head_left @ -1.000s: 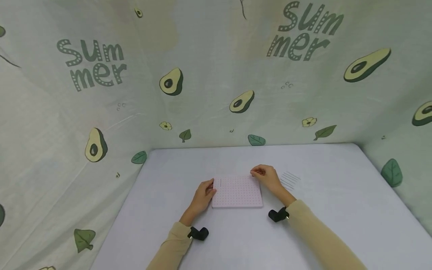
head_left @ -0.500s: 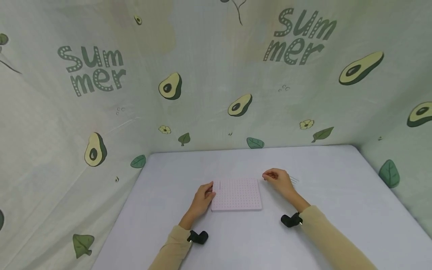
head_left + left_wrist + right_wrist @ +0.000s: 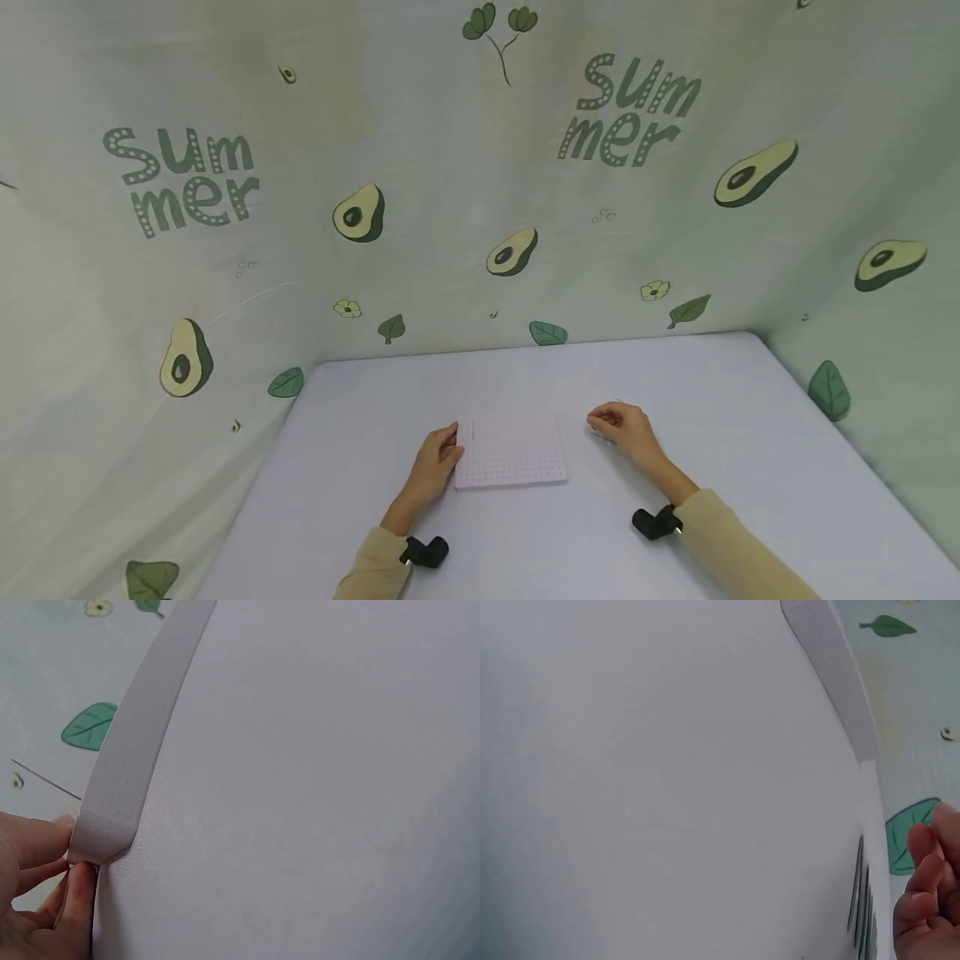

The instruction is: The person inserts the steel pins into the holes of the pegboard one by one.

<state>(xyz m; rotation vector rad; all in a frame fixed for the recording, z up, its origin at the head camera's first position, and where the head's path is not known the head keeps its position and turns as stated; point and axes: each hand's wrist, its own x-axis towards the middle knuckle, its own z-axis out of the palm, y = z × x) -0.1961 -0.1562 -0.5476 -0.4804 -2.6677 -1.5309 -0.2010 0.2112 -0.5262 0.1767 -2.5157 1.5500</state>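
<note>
A pink board with rows of small holes (image 3: 513, 454) lies on the white table. My left hand (image 3: 431, 471) grips its left edge; in the left wrist view the thumb and fingers (image 3: 79, 900) pinch the board's corner (image 3: 105, 834). One thin dark stick (image 3: 473, 430) stands upright in the board near its upper left. To the right of the board, my right hand (image 3: 630, 435) hovers over several thin grey sticks (image 3: 861, 892), mostly hidden by it in the head view. Its fingers (image 3: 919, 906) are loosely curled in the right wrist view, and nothing shows between them.
The white table (image 3: 517, 542) runs back to a hanging cloth (image 3: 435, 267) printed with avocados and leaves. A black wrist camera (image 3: 425, 552) sits on the left wrist and another black camera (image 3: 656, 522) on the right.
My right hand has moved from the board's upper right corner rightward to over the sticks, covering most of them. My left hand keeps its grip on the board. The head view has shifted.
</note>
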